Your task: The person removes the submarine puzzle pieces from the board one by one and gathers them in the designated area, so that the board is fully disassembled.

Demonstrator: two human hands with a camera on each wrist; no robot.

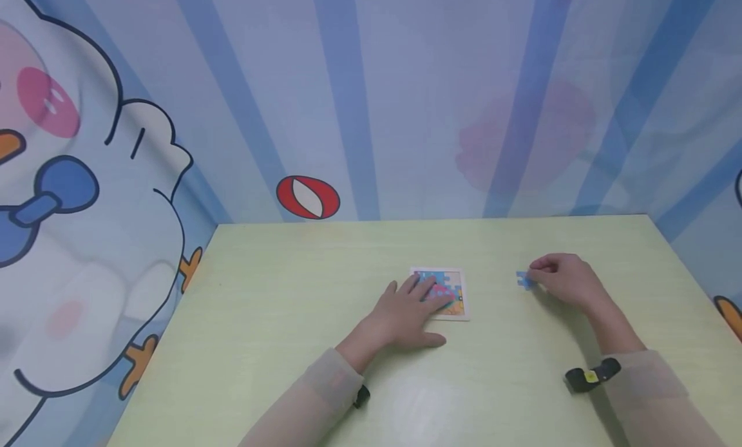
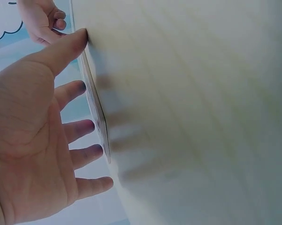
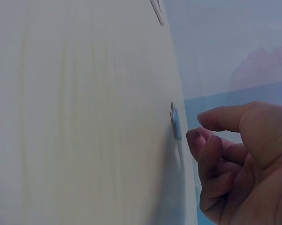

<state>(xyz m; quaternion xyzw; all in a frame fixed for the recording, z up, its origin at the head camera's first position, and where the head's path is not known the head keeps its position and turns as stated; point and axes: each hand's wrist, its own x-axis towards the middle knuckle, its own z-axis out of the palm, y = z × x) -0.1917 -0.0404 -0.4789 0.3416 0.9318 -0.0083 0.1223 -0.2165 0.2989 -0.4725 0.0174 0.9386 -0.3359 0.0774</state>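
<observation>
A small square jigsaw puzzle in a pale frame (image 1: 466, 305) lies flat on the table, with blue, pink and yellow pieces visible. My left hand (image 1: 408, 315) rests on its left part, fingers spread, covering some of the picture. In the left wrist view the fingertips of the left hand (image 2: 35, 131) meet the frame's edge (image 2: 97, 101), seen edge-on. To the right, a blue puzzle piece (image 1: 523, 279) lies on the table. My right hand (image 1: 568, 279) is beside it. The right wrist view shows a small gap between the blue piece (image 3: 176, 124) and the loosely bent fingers (image 3: 218, 119).
The pale wooden table (image 1: 278, 292) ends at the back against a blue striped cloth (image 1: 400, 99) with cartoon prints. A dark band (image 1: 591, 376) is on the right wrist. Bare tabletop separates the framed puzzle from the blue piece.
</observation>
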